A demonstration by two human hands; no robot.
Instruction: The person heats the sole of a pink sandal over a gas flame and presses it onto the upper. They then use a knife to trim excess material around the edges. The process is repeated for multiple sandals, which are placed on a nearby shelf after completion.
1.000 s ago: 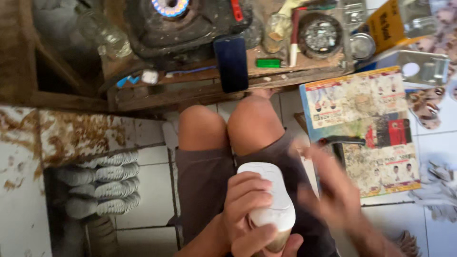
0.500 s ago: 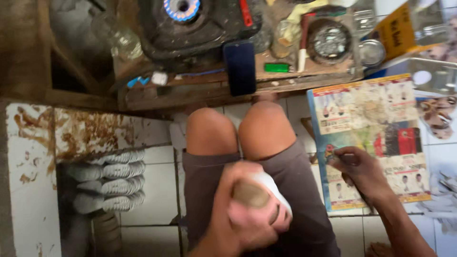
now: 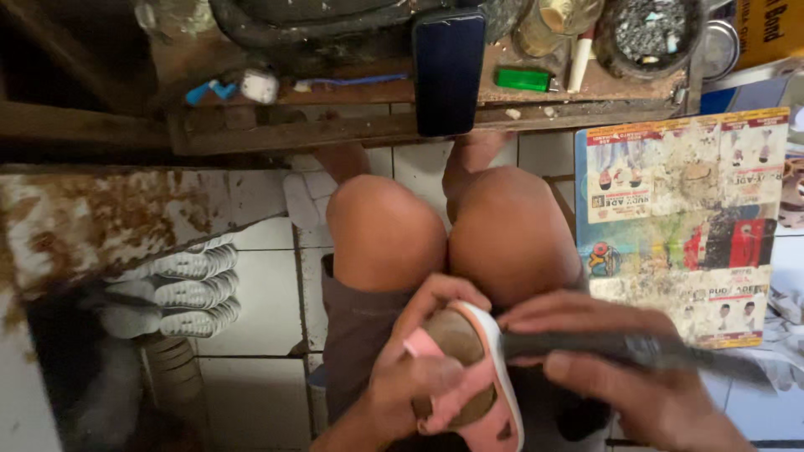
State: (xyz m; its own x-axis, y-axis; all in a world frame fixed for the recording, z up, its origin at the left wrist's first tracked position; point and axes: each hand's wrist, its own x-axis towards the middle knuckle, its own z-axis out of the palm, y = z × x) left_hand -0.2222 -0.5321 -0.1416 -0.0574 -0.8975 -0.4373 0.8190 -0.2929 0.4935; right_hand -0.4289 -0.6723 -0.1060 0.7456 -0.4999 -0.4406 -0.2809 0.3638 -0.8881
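My left hand (image 3: 419, 368) grips a small pink shoe (image 3: 477, 393) with a white sole rim and a brown inner, held over my lap just behind my knees (image 3: 452, 234). My right hand (image 3: 620, 368) holds a dark, long tool (image 3: 636, 347) that lies level, its left end touching the shoe's white edge. Both hands sit close together at the bottom middle of the head view.
A low wooden bench (image 3: 335, 117) stands ahead with a dark phone (image 3: 448, 71) hanging over its edge, a green lighter (image 3: 523, 79) and a round tin of bits (image 3: 649, 33). A printed board (image 3: 682, 218) lies at right; white shoe soles (image 3: 180, 289) are stacked at left beside a rusty surface (image 3: 92, 218).
The shoe has been turned from sole up to inner side up. My right hand came back from the printed board with the dark tool and now rests against the shoe.
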